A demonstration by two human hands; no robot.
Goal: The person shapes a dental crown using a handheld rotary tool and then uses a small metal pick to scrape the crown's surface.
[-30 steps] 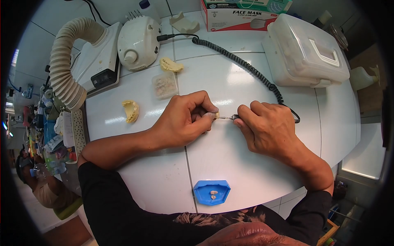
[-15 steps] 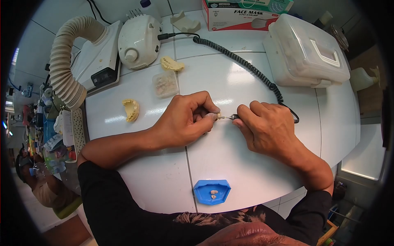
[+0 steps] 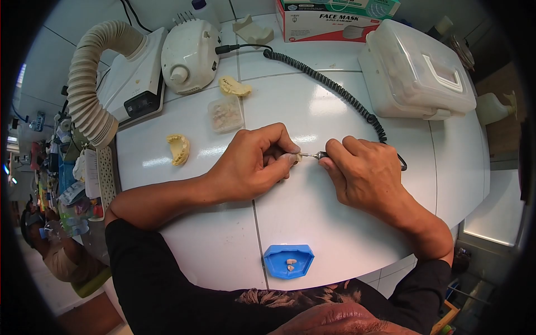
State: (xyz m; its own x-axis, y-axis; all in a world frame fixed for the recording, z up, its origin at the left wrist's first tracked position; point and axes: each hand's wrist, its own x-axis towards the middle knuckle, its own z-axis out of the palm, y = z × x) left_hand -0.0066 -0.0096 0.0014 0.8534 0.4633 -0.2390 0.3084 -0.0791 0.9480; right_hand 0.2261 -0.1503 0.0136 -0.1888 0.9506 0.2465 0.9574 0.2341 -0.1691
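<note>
Past the blue tray (image 3: 302, 260), the left hand (image 3: 251, 161) pinches a small pale piece (image 3: 298, 158), and the right hand (image 3: 365, 173) is closed around the drill (image 3: 322, 155), tip by the piece. It looks like grinding; the next move calls for still fingers.

On my white-panelled tabletop (image 3: 195, 240) lay a blue angular dish (image 3: 289, 273), two yellow dental casts (image 3: 178, 149) and a clear square box (image 3: 225, 114).
</note>
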